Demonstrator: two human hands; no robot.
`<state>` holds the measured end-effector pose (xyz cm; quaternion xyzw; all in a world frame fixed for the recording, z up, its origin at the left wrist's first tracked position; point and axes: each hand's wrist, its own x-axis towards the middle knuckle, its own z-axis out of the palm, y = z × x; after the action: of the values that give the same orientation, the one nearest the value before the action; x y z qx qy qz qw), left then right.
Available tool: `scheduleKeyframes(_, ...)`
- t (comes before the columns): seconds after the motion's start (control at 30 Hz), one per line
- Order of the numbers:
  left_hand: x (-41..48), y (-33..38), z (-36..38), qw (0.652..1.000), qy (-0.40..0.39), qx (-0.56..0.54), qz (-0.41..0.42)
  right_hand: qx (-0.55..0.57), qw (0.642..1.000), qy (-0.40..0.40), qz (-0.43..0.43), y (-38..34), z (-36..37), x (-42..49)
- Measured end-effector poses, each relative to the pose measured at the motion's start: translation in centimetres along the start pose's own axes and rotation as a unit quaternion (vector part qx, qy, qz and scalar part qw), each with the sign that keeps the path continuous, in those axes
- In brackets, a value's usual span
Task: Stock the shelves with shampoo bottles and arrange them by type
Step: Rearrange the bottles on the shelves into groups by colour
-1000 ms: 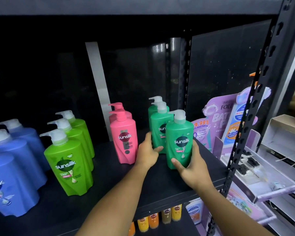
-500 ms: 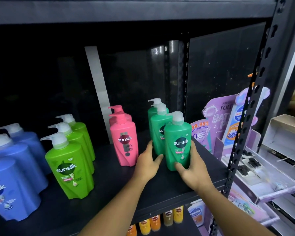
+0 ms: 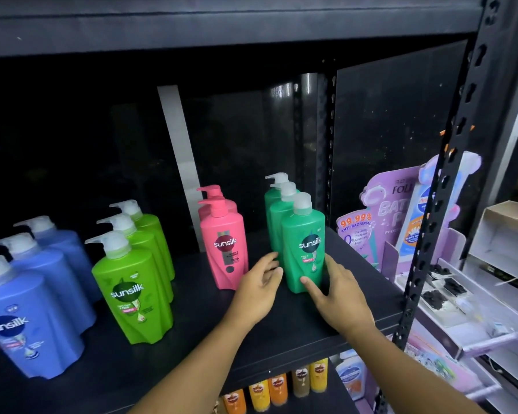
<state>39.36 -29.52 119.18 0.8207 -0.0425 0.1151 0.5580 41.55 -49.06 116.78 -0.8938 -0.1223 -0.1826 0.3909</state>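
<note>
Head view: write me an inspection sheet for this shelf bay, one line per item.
Surface: dark shelf, bottles standing in rows by colour.
Job's things: three blue bottles, three lime bottles, two pink bottles, three teal bottles, all upright.
Clutter: nothing seen.
Hands: left hand, fingers relaxed, beside the front teal bottle; right hand grips it, thumb on its front.
Cables: nothing seen.
Surroundings: purple display card to the right; small orange and yellow bottles on the shelf below.
</note>
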Motion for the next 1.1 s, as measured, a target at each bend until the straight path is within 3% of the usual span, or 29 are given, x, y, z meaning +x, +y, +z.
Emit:
scheduleKeyframes(0.23,5.3,7.1,-2.7,0.988,0.126,-0.044,0.076,0.003,1.000,-0.019,0.008,0.1,-0.2,-0.2)
scheduleKeyframes(0.37,10.5,10.8,-4.2,0.988,0.148,-0.016,0.048,0.013,1.000,-0.015,0.008,0.1,-0.2,0.0)
scheduleKeyframes(0.47,13.8,12.6,-4.9,0.992,0.119,0.041,0.023,0.018,1.000,-0.007,0.016,0.3,0.0,-0.2)
scheduleKeyframes(0.63,18.1,14.3,-5.9,0.984,-0.027,0.174,0.014,0.028,0.999,0.001,0.019,0.9,0.4,0.1)
scheduleKeyframes(0.73,19.2,14.6,-5.8,0.977,-0.066,0.201,0.011,0.035,0.999,0.003,0.008,1.2,0.7,0.5)
scheduleKeyframes(1.1,19.3,14.7,-5.7,0.979,-0.059,0.195,0.019,0.046,0.999,-0.007,0.021,1.4,0.8,0.5)
